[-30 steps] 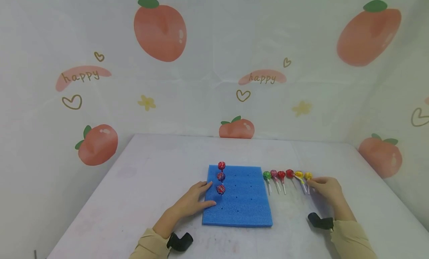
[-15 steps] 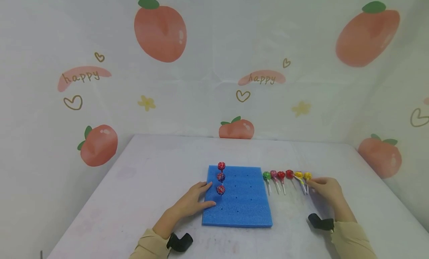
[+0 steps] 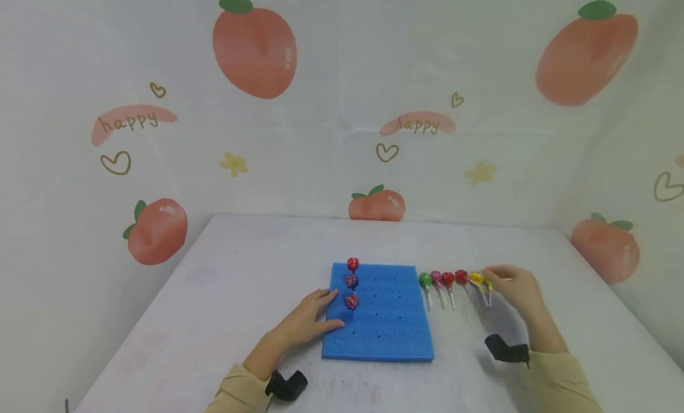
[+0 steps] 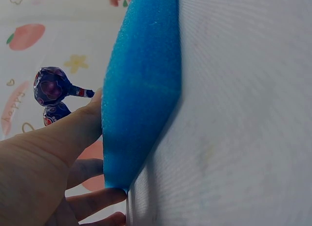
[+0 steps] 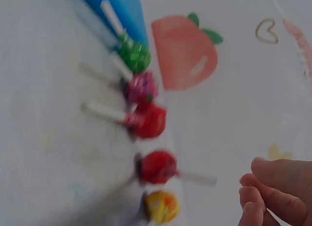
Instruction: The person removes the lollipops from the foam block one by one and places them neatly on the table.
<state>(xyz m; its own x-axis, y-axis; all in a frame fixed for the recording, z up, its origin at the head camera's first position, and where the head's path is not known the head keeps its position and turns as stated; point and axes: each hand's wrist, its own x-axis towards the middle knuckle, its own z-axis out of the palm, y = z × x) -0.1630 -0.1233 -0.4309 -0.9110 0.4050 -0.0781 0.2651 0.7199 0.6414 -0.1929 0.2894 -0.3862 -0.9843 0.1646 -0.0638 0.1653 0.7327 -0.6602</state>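
R hand (image 3: 515,285) moved up by yel. lolly (image 3: 488,286); fingers (image 5: 285,176) narrow, hold unclear. L hand (image 3: 303,321) wide on foam (image 3: 385,345).

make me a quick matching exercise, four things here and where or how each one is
1. green-wrapped round lollipop
2. pink-wrapped round lollipop
3. left hand
4. flat blue foam board

A. bearing three upright round lollipops
B. lying between the green and a red lollipop
C. lying in a row, nearest the board
D. touching the board's left side

Pairs: 1-C, 2-B, 3-D, 4-A
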